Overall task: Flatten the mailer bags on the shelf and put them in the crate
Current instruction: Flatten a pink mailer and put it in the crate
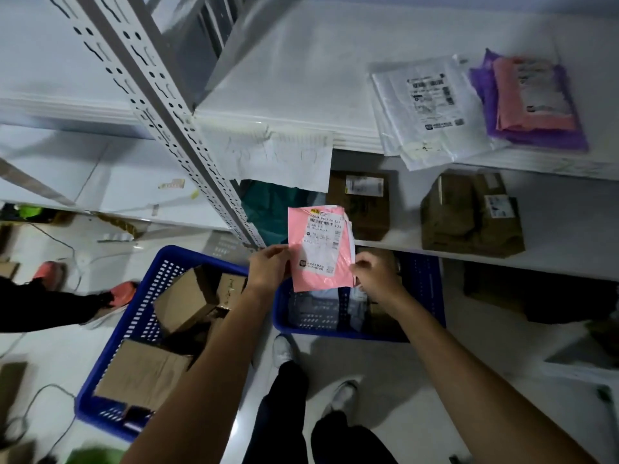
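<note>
Both hands — left hand (pixel 268 267), right hand (pixel 375 274) — gripping pink mailer bag (pixel 320 247) (label up) above blue crate (pixel 425 296)

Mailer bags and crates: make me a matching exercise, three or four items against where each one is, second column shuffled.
Items:
1. pink mailer bag
2. white mailer bags
3. purple mailer bag
4. cardboard boxes

Places:
A. far right of the upper shelf
B. in the left blue crate
C. held between the left hand and right hand
D. overhanging the upper shelf's edge

Pairs: 1-C, 2-D, 3-A, 4-B
</note>
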`<action>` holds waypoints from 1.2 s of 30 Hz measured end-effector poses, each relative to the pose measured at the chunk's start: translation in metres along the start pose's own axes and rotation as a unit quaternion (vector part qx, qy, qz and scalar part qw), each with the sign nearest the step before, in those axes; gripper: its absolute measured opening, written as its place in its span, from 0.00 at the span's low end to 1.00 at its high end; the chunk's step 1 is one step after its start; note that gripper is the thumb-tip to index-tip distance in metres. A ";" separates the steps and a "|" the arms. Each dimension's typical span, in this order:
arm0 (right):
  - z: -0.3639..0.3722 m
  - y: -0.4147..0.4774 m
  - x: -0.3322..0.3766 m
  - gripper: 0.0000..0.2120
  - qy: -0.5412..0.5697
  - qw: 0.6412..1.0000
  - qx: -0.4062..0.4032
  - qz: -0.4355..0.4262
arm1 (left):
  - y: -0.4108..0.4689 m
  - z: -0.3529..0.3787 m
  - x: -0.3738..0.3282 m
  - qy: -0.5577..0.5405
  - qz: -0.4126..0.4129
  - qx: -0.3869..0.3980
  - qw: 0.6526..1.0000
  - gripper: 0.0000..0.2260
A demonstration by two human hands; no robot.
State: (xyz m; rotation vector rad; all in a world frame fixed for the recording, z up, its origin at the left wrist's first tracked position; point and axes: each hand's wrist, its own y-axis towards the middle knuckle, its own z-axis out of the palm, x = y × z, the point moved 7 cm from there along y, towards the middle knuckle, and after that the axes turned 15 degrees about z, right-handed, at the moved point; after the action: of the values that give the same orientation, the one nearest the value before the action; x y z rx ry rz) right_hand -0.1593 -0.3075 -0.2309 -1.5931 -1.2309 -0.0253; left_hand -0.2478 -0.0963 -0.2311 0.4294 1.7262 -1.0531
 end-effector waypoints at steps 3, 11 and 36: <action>0.010 0.002 -0.024 0.04 -0.014 1.000 0.012 0.017 | -0.002 0.001 0.019 0.028 0.000 0.002 1.000 0.05; 0.056 0.051 -0.073 0.04 -0.013 0.998 0.033 0.044 | 0.036 -0.003 0.079 0.114 -0.006 0.024 0.993 0.04; 0.214 0.405 -0.249 0.09 -0.092 0.995 -0.028 -0.014 | 0.314 0.081 0.374 0.505 0.094 0.121 0.849 0.14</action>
State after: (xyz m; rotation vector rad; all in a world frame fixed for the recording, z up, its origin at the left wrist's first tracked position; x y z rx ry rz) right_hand -0.1058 -0.2787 -0.7482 -1.6551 -1.4057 0.0713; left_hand -0.1344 -0.0602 -0.7111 1.4919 2.3708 -0.9513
